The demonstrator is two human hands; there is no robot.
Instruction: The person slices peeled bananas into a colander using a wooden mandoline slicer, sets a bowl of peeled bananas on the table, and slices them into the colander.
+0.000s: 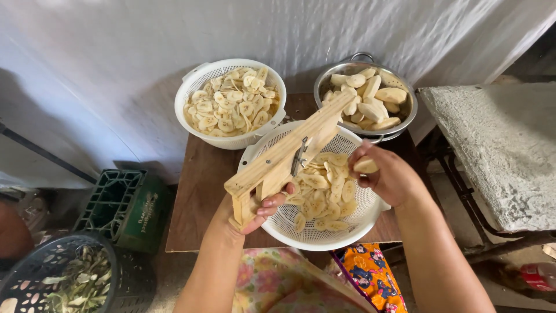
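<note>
My left hand [246, 213] grips the lower end of a wooden slicer board [289, 153] with a metal blade, tilted over a white colander [359, 223]. Pale banana slices [324, 188] lie in that colander. My right hand [388, 174] holds a peeled banana piece [366, 166] just right of the board's blade. A second white colander [194, 87] behind on the left is full of slices. A metal bowl [408, 113] at the back right holds whole peeled bananas [370, 98].
All three vessels sit on a small brown wooden table [197, 191]. A green crate [124, 206] and a dark basket of peels [69, 278] stand on the floor to the left. A rough grey slab [504, 150] lies on the right. White cloth hangs behind.
</note>
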